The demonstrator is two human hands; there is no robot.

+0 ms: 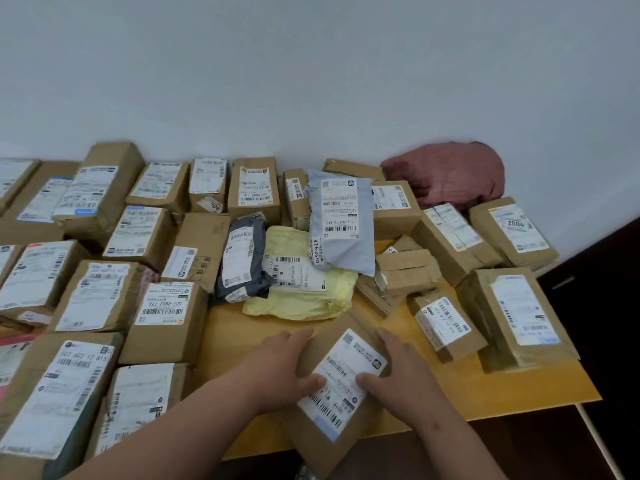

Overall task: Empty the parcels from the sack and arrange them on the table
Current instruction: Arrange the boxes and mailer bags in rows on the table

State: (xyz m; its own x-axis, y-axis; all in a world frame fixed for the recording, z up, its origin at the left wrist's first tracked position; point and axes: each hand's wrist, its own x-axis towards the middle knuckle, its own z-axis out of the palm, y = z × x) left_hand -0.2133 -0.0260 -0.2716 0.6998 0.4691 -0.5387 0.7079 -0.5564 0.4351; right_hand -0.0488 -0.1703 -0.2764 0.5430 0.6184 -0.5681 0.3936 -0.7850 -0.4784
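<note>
Approx 25 brown boxes + 3 soft mailers (grey, yellow, pale blue) crowd the table (242, 327); red sack (446, 174) sits crumpled at back by wall. Open wood only at front centre. One box (332, 386) overhangs the near edge, tilted. Left hand (280, 368) & right hand (401, 379) clasp its sides, thumbs on label.

This looks like a plain parcel-sorting room or small mail office. A yellow wooden table (512, 386) against a bare pale wall (311, 71) is crowded with taped cardboard boxes (162, 320) and plastic mailing bags (341, 223), all bearing printed barcode labels (341, 377), with a crumpled red sack (446, 173) at the back.
</note>
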